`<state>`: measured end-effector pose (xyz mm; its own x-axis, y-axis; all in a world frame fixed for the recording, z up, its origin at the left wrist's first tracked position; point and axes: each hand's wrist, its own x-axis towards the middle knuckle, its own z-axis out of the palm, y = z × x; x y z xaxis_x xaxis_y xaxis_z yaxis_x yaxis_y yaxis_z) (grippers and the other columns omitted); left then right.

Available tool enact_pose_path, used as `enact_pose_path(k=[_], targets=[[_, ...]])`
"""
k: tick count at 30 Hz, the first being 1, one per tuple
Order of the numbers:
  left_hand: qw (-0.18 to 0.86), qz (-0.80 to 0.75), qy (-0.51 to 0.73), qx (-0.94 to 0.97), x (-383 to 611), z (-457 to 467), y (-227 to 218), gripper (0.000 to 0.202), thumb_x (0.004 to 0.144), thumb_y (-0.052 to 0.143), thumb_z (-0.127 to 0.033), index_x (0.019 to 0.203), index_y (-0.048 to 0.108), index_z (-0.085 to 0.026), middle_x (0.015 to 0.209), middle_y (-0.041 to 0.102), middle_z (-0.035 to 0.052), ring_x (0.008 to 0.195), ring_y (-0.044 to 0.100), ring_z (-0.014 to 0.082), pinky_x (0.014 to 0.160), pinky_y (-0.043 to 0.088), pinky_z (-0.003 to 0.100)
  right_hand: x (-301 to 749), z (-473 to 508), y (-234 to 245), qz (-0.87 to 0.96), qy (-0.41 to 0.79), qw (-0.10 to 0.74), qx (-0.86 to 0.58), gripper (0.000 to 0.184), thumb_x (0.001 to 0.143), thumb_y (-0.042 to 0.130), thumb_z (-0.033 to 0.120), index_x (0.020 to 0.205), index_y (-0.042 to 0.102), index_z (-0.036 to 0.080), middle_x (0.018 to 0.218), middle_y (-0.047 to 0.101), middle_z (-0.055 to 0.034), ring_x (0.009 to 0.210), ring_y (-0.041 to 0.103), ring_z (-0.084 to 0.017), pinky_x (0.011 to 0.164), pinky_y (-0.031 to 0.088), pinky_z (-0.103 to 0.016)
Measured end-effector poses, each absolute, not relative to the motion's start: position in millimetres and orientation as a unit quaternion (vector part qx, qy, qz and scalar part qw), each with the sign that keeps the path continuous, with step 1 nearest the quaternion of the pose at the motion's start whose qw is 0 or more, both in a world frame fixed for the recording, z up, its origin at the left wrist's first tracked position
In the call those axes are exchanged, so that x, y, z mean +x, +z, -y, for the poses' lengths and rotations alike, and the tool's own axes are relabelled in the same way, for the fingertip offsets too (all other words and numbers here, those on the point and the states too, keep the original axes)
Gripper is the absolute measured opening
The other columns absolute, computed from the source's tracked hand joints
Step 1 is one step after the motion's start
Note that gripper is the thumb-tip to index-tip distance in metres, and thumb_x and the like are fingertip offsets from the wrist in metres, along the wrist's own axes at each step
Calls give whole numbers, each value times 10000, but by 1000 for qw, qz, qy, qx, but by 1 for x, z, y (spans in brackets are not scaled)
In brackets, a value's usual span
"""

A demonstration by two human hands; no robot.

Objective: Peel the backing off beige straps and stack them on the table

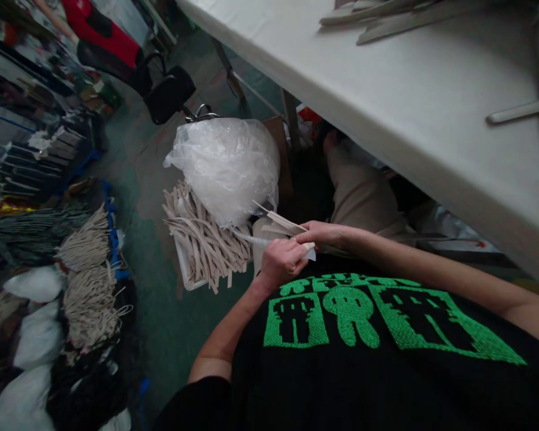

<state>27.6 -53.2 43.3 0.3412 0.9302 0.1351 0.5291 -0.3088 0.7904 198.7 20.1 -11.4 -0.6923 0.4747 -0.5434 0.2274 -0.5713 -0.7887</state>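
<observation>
My left hand (282,261) and my right hand (323,234) meet in front of my black shirt with green print. Both are closed on a small bunch of flat beige strips (281,222), whose ends fan out up and to the left. Just left of my hands, a white tray (182,263) holds a pile of the same beige strips (202,236). A crumpled clear plastic bag (227,164) lies on top of that pile.
A white table (413,102) runs along the upper right with a few strips on it. My beige trouser leg shows under it. On the left floor lie bundles of cord, white sacks and a blue crate. A black chair stands at the top.
</observation>
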Motion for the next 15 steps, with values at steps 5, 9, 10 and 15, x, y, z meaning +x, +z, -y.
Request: enact_pose_path(k=[5, 9, 10, 15], targets=[[300, -474, 272, 782, 29, 47, 48, 184, 791, 708, -324, 949, 778, -259, 815, 734, 55, 742, 659, 199, 767, 478, 316, 202, -24, -16, 469, 812, 20, -346, 386, 670, 772, 490, 752, 592, 159, 482, 492, 57, 407, 400, -73, 370, 302, -183], [137, -383, 127, 905, 26, 44, 43, 258, 914, 570, -289, 1088, 749, -225, 758, 718, 51, 722, 645, 178, 674, 449, 299, 200, -24, -13, 479, 813, -14, -331, 301, 603, 783, 294, 820, 623, 160, 529, 534, 64, 433, 423, -78, 385, 289, -181], [110, -366, 119, 917, 26, 43, 41, 260, 927, 558, -279, 1096, 746, -219, 742, 710, 49, 717, 643, 173, 663, 444, 298, 200, -24, -11, 478, 812, -9, -333, 280, 591, 773, 248, 810, 621, 163, 541, 537, 66, 443, 425, -75, 391, 290, -180], [154, -361, 223, 892, 29, 39, 57, 249, 963, 539, -308, 1049, 746, -199, 704, 686, 31, 669, 623, 145, 632, 449, 287, 207, -37, 4, 486, 783, 111, -372, 193, 634, 727, 188, 795, 621, 170, 590, 551, 54, 460, 432, -76, 406, 334, -188]])
